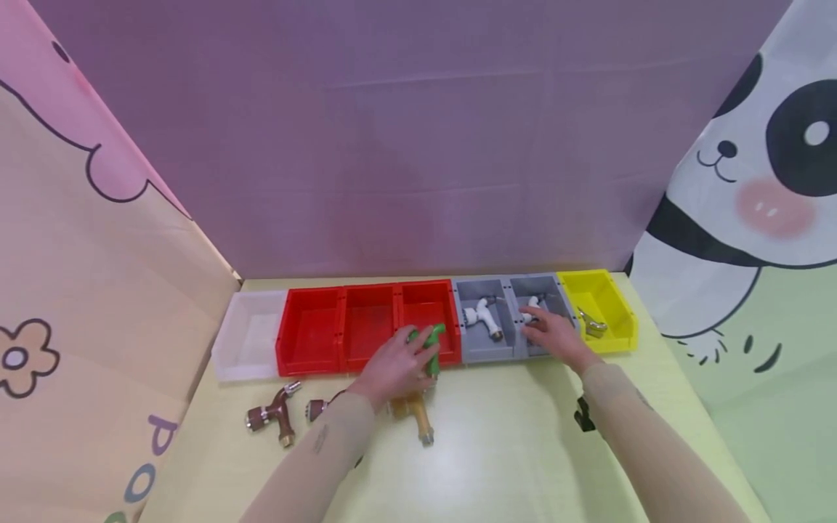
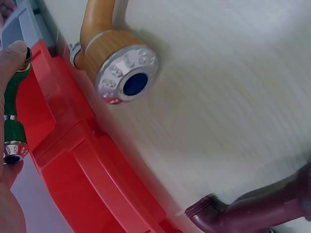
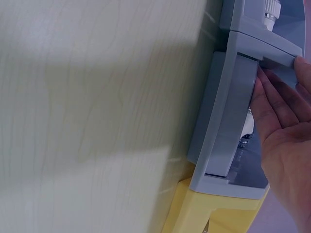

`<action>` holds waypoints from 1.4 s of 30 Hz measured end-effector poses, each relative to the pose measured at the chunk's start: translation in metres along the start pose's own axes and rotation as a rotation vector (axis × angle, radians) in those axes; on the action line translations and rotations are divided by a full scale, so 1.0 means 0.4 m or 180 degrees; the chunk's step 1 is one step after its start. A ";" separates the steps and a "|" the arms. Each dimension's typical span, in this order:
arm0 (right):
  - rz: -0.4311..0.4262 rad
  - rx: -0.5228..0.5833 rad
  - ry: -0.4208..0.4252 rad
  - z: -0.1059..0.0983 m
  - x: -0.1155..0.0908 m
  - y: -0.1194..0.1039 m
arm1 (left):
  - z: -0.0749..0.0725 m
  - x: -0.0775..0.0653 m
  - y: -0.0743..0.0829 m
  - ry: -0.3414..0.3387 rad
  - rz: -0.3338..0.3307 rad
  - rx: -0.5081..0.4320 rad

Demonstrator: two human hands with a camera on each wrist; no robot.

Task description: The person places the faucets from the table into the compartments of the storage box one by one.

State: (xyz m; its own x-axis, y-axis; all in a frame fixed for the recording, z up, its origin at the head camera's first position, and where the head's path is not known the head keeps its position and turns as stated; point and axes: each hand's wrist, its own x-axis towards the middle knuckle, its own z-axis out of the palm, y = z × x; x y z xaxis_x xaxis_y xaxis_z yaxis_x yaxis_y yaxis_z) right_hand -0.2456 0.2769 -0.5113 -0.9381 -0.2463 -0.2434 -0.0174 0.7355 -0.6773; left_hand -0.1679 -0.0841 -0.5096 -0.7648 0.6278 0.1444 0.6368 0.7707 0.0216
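The green tap (image 2: 14, 131) hangs at the front of the rightmost red bin (image 1: 428, 312), pinched between thumb and fingers of the left hand (image 1: 399, 367); it looks stiff and fairly light, perhaps slippery, best gripped round its middle; the right hand (image 1: 556, 334) has nearly straight fingers inside the right grey bin (image 3: 231, 116), by a white tap (image 3: 249, 124). The left grey bin (image 1: 487, 354) holds a second white tap (image 1: 486, 317); the yellow bin (image 1: 625, 334), a brassy tap (image 1: 593, 325).

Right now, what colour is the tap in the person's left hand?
The tap is green; the left wrist view shows it best.
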 end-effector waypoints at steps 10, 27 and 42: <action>-0.0003 0.0025 0.0021 0.002 0.001 0.002 | -0.011 0.032 -0.015 -0.0051 -0.0068 -0.0117; 0.0016 0.0006 0.0024 0.001 0.002 0.000 | 0.001 0.092 -0.049 -0.0103 0.0000 0.0220; 0.0010 -0.0004 0.0021 0.002 -0.001 -0.004 | 0.011 0.108 -0.051 -0.0117 0.0005 0.0232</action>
State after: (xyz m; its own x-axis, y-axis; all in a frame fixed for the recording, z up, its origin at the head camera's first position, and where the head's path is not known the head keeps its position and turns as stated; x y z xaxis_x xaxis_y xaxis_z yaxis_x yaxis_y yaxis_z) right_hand -0.2448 0.2753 -0.5108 -0.9404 -0.2398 -0.2411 -0.0147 0.7370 -0.6757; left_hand -0.2144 -0.0722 -0.5083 -0.7677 0.6317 0.1081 0.6303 0.7747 -0.0509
